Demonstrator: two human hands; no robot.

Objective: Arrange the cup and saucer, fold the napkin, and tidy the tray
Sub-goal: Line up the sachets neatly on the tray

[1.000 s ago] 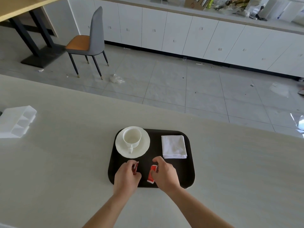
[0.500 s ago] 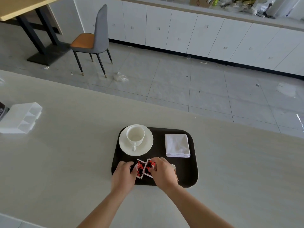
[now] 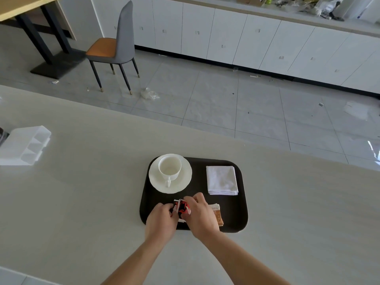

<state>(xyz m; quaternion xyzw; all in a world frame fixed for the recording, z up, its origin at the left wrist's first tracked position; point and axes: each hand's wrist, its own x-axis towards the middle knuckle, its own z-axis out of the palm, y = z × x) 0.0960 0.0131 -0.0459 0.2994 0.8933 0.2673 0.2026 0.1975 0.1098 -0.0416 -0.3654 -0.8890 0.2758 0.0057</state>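
A dark tray [image 3: 238, 219] lies on the pale counter. At its back left a white cup [image 3: 169, 168] stands upright on a white saucer [image 3: 184, 185], handle towards me. A folded white napkin [image 3: 222, 180] lies at the tray's back right. At the tray's front, my left hand [image 3: 161, 222] and my right hand [image 3: 200, 214] press together on red and white packets [image 3: 181, 208], which sit bunched between the fingers. A brown packet [image 3: 217, 214] lies just right of my right hand, partly under it.
A white plastic divided box [image 3: 24, 145] sits on the counter at far left. The counter's far edge runs behind the tray, with tiled floor beyond. A grey chair [image 3: 117, 48] and white cabinets stand further back.
Both hands moved closer together and gathered the red packets into one bunch between them. The brown packet has come into view at the right. The camera tilted down slightly.
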